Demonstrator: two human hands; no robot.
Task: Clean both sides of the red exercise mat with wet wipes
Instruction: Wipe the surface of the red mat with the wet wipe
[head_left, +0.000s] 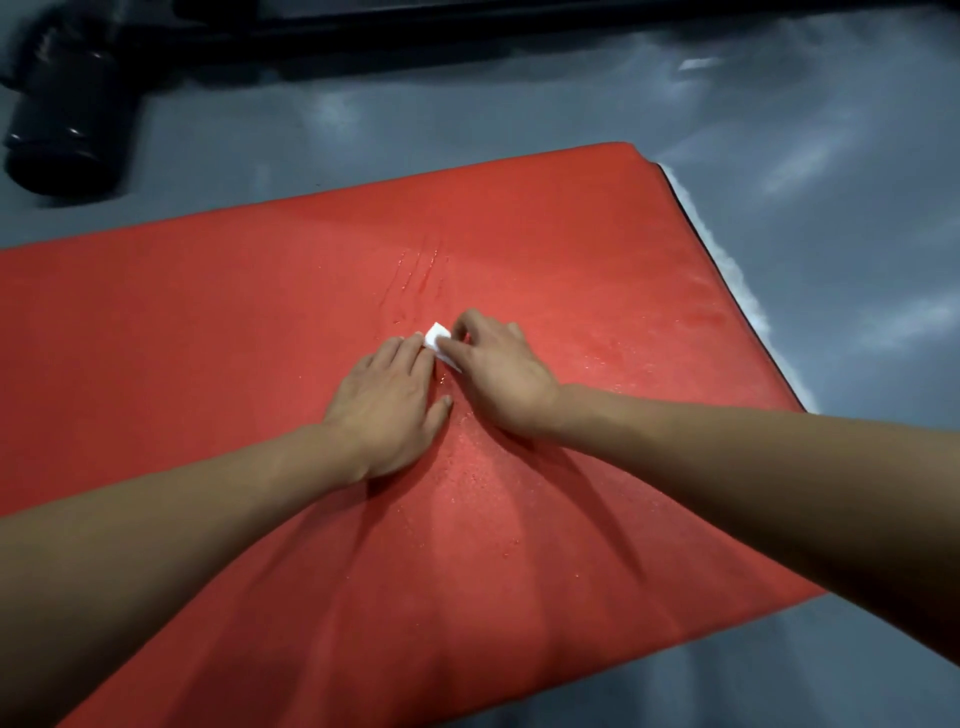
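Observation:
The red exercise mat (208, 322) lies flat on the floor and fills most of the view. Wet streaks and droplets shine on its middle. A small folded white wet wipe (435, 335) lies on the mat between my two hands. My left hand (389, 400) lies flat on the mat, its straight fingertips touching the wipe's left edge. My right hand (498, 374) has its fingers curled and pinches the wipe from the right; most of the wipe is hidden under it.
The mat rests on a glossy grey floor (779, 156). Black gym equipment (62, 114) with a dark bar stands at the far left and along the top edge. A white fuzzy strip (727, 260) shows along the mat's right edge.

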